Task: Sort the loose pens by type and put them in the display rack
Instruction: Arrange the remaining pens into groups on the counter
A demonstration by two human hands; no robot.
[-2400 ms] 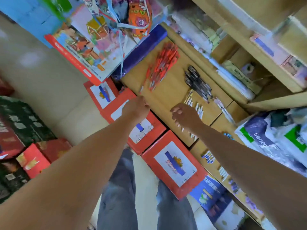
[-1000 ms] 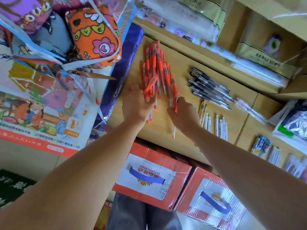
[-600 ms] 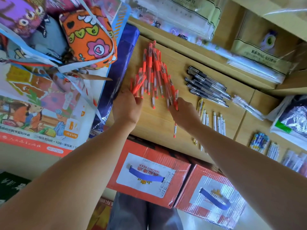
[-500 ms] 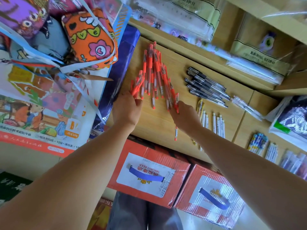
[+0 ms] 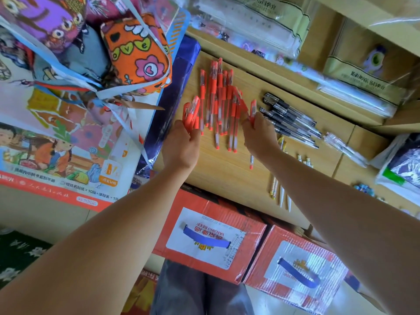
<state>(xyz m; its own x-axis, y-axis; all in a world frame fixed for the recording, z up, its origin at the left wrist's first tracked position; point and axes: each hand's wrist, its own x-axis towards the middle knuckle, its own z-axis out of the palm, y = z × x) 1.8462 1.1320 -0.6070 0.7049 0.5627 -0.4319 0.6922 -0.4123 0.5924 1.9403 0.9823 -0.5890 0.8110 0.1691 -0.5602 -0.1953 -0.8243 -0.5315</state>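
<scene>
A pile of several red pens (image 5: 219,103) lies on the wooden shelf (image 5: 225,169). My left hand (image 5: 181,144) grips a small bunch of red pens (image 5: 191,113) at the pile's left edge. My right hand (image 5: 259,136) pinches red pens (image 5: 251,110) at the pile's right edge. One red pen (image 5: 251,161) lies alone below my right hand. Several black pens (image 5: 288,118) lie in a group to the right. White and yellow pens (image 5: 280,189) lie near the shelf's front edge, partly hidden by my right forearm.
Two red cardboard boxes (image 5: 209,235) stand below the shelf front. A blue wrapped pack (image 5: 179,92), cloth bags (image 5: 136,55) and a poster (image 5: 56,144) crowd the left. Plastic-wrapped stationery (image 5: 354,94) fills the back shelf; a clear pen packet (image 5: 345,148) lies at the right.
Both hands have moved up along the pile's sides. The left hand now holds a bunch of red pens lifted off the left edge, and the right hand has taken up pens at the right edge.
</scene>
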